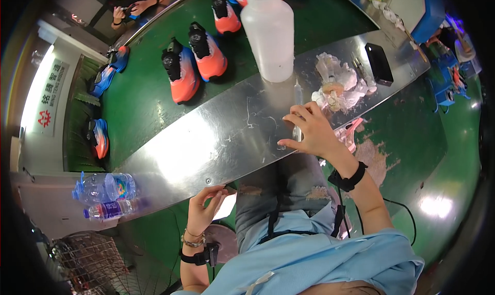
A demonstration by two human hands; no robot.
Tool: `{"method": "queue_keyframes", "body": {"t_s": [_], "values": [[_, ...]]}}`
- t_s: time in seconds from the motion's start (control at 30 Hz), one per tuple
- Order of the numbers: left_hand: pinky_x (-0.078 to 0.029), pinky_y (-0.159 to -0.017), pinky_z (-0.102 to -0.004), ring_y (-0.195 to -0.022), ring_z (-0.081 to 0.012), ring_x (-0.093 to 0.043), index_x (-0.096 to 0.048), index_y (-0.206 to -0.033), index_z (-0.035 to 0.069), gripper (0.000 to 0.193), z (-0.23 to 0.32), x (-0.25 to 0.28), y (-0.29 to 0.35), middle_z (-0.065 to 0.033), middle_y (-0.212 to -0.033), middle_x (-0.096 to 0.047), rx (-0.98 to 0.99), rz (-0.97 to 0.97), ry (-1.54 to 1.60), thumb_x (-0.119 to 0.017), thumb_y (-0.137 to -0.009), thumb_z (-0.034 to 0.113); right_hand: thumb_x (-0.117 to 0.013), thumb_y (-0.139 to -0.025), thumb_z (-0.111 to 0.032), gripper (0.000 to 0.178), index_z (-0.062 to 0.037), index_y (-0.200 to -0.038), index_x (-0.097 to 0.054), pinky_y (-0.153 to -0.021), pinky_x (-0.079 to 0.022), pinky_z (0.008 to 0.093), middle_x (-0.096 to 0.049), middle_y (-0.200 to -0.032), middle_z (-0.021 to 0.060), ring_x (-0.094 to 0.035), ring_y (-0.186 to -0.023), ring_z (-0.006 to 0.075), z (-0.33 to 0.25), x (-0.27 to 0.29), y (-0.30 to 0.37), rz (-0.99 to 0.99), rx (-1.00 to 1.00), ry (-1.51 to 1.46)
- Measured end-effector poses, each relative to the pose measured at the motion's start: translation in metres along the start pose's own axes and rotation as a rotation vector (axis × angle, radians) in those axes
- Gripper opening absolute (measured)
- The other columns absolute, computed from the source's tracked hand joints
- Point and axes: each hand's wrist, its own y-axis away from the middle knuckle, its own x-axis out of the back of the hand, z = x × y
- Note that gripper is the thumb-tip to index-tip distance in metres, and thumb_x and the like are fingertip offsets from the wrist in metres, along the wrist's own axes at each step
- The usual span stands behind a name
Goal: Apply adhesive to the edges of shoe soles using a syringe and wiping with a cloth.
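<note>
My right hand (311,131) reaches over the metal bench (234,122), its thumb and fingers curved and apart. Between them shows part of a clear syringe (298,95), which points away from me; the palm hides some of it. Whether a fingertip touches it is hard to see. Low at the bench's front edge, my left hand (204,208) is closed on a flat white thing (226,206) with a dark edge, partly covered by the fingers; its kind is unclear. A big white plastic bottle (269,37) stands just beyond the syringe.
Crumpled white tissue (337,83) and a black box (379,64) lie right of the syringe. Orange and blue shoes (183,76) stand on the green surface behind. Plastic bottles (105,186) lie at the bench's left end. Another person (136,6) sits far left.
</note>
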Motion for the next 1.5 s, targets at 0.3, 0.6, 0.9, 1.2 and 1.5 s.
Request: {"method": "queue_keyframes", "body": {"t_s": [0.3, 0.6, 0.9, 1.2, 1.5], "values": [[-0.050, -0.061, -0.0356, -0.070, -0.0271, -0.063, -0.064, -0.086, 0.010, 0.019, -0.040, -0.047, -0.002, -0.0095, -0.076, -0.066, 0.025, -0.504, -0.835, -0.061, -0.079, 0.028, -0.071, -0.065, -0.040, 0.052, -0.0114, -0.106, -0.060, -0.091, -0.038, 0.0403, -0.045, -0.123, 0.0034, -0.039, -0.111, 0.0275, -0.002, 0.013, 0.013, 0.035, -0.047, 0.057], [-0.046, -0.070, -0.0366, -0.073, -0.0257, -0.060, -0.060, -0.085, 0.008, 0.017, -0.018, -0.087, -0.028, -0.0063, -0.074, -0.062, -0.267, -0.491, -0.780, -0.062, -0.078, 0.024, -0.075, -0.065, -0.027, 0.043, -0.0132, -0.104, -0.061, -0.093, -0.038, 0.0398, -0.053, -0.119, 0.0043, -0.046, -0.110, 0.0293, 0.009, 0.062, 0.041, 0.181, -0.026, 0.092], [-0.046, -0.063, -0.0335, -0.072, -0.0260, -0.059, -0.061, -0.090, 0.004, 0.016, -0.002, -0.073, -0.017, -0.0084, -0.076, -0.062, -0.384, -0.439, -0.640, -0.064, -0.077, 0.014, -0.067, -0.067, -0.051, 0.068, -0.0222, -0.125, -0.047, -0.101, -0.030, 0.0474, -0.036, -0.136, 0.0005, -0.031, -0.124, 0.0334, 0.065, 0.069, 0.032, 0.086, -0.129, 0.289], [-0.047, -0.060, -0.0323, -0.072, -0.0267, -0.062, -0.061, -0.093, 0.005, 0.017, -0.010, -0.059, -0.010, -0.0100, -0.079, -0.063, -0.127, -0.349, -0.604, -0.065, -0.077, 0.010, -0.071, -0.061, -0.049, 0.074, -0.0180, -0.124, -0.048, -0.091, -0.038, 0.0417, -0.048, -0.123, 0.0006, -0.042, -0.109, 0.0273, 0.082, 0.067, -0.003, 0.013, -0.146, 0.298], [-0.046, -0.058, -0.0292, -0.064, -0.0208, -0.058, -0.062, -0.094, 0.004, 0.017, 0.034, -0.091, -0.065, -0.0080, -0.078, -0.063, -0.313, -0.499, -0.552, -0.064, -0.077, 0.009, -0.070, -0.069, -0.046, 0.059, -0.0139, -0.116, -0.054, -0.080, -0.045, 0.0327, -0.061, -0.099, 0.0009, -0.053, -0.094, 0.0207, 0.094, 0.092, -0.025, -0.122, -0.001, -0.073]]}}
